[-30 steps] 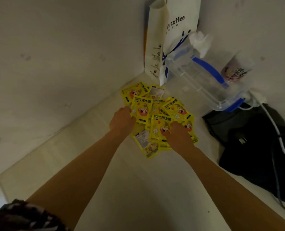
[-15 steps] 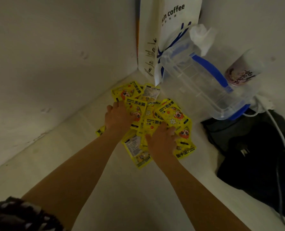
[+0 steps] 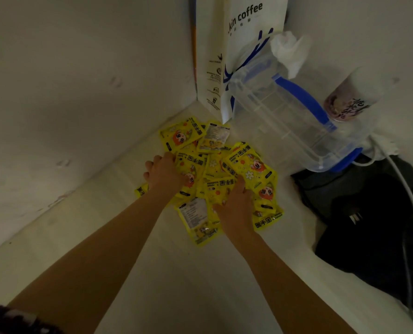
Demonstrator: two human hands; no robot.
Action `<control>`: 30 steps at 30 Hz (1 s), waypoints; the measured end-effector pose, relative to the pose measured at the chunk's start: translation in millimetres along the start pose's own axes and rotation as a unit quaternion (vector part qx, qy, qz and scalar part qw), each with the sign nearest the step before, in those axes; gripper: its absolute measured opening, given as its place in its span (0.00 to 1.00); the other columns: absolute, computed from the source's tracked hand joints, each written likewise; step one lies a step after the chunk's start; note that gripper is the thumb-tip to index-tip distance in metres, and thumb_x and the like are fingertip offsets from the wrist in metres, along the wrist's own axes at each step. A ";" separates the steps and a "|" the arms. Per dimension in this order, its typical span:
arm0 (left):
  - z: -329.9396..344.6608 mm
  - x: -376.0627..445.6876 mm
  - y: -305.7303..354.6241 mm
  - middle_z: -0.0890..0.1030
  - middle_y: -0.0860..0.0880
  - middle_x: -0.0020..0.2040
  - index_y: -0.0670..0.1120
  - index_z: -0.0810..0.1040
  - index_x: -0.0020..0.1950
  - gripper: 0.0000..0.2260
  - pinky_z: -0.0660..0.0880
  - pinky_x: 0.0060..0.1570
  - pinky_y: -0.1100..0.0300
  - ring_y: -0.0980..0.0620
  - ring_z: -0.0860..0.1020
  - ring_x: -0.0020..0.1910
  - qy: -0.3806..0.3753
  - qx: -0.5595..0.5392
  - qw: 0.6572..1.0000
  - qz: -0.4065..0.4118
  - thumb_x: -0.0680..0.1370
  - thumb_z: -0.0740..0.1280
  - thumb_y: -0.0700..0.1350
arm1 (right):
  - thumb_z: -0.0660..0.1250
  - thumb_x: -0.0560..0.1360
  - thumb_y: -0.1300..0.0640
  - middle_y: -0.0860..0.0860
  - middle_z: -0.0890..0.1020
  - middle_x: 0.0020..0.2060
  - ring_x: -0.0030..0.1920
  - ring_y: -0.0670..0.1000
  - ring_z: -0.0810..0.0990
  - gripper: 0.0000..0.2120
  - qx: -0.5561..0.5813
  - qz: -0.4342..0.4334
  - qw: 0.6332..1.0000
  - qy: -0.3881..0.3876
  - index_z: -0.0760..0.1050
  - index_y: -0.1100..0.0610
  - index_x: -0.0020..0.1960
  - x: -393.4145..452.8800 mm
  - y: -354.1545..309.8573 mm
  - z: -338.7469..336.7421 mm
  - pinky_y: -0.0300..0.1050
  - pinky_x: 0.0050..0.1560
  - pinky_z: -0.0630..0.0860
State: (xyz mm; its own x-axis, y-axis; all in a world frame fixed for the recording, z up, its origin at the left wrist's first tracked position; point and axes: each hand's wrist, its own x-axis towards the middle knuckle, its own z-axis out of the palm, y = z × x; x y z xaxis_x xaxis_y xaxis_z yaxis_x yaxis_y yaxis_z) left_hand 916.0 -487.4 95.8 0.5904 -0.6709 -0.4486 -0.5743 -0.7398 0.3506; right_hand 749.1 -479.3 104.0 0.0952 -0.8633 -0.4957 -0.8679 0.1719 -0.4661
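We record a loose heap of yellow packets (image 3: 248,165) lying overlapped on a pale surface (image 3: 176,273), close in to the corner where two pale walls meet. Some packets lie face up with a cartoon figure and printed characters. Others lie face down, showing a white label. The left hand (image 3: 166,174) rests on the left edge of the heap, back uppermost. Its fingers (image 3: 148,169) are curled down round the outer packets, and the tips are out of sight. One packet corner shows just beside the left wrist. The right hand (image 3: 236,210) sits on the near right part of the heap, with its fingers (image 3: 241,184) bent and dug in among the packets. Those tips are likewise hidden beneath a packet, so we cannot tell how many packets either hand grips. Behind the heap a white paper bag (image 3: 244,56) printed with the word "coffee" stands upright in the corner. A clear plastic container (image 3: 285,121) with blue fittings leans tilted just beside the heap, on its right, and crumpled white paper (image 3: 289,51) shows at its upper end. A printed cup (image 3: 345,102) stands behind the container against the right wall. A black bag (image 3: 381,225) lies to the right, well apart from both hands, and a white cable (image 3: 405,189) runs across it.
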 end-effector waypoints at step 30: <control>-57.5 81.2 40.6 0.79 0.39 0.60 0.38 0.78 0.61 0.18 0.72 0.56 0.54 0.41 0.77 0.60 -0.012 0.005 0.987 0.160 0.72 0.73 0.39 | 0.60 0.76 0.64 0.60 0.72 0.55 0.53 0.59 0.72 0.19 -0.138 -0.183 0.973 0.020 0.63 0.63 0.66 85.8 16.2 -63.2 0.51 0.51 0.70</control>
State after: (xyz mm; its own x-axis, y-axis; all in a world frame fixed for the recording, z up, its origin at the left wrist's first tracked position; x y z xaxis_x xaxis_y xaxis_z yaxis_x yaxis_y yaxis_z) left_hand 973.2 -574.8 120.8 0.3643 -0.8684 -0.3363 -0.7350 -0.4899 0.4688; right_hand 712.5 -580.6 100.2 0.4087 -0.8615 -0.3013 -0.8778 -0.2807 -0.3883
